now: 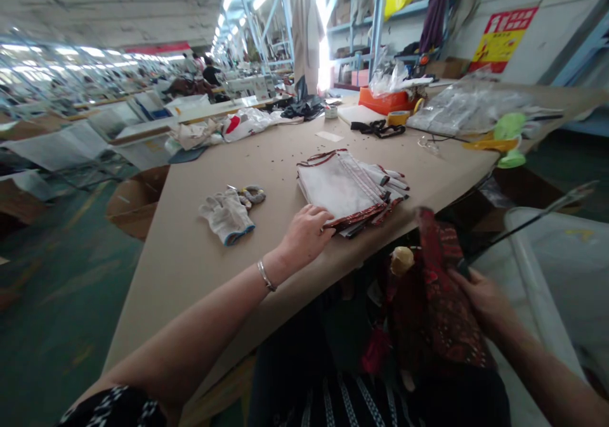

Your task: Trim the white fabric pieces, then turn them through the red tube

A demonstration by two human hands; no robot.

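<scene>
On the table lies a stack of pale fabric pieces (340, 183) with dark red bound edges, its layers fanned out to the right. My left hand (307, 233) has its fingers closed at the stack's near left corner. Below the table edge, over my lap, a dark red patterned cloth (447, 300) hangs in folds. My right hand (478, 290) is closed on its right side; a small dark thing shows by the fingertips, too blurred to name. Left of the stack rest a white knit glove (228, 214) with a blue cuff and a small grey ring-like item (252, 194).
An orange bin (387, 100), black straps (378, 129), clear plastic bags (471, 110) and a green-and-yellow item (509, 140) lie along the table's far and right side. A cardboard box (137, 202) stands left of the table. A white container (556, 256) is at my right.
</scene>
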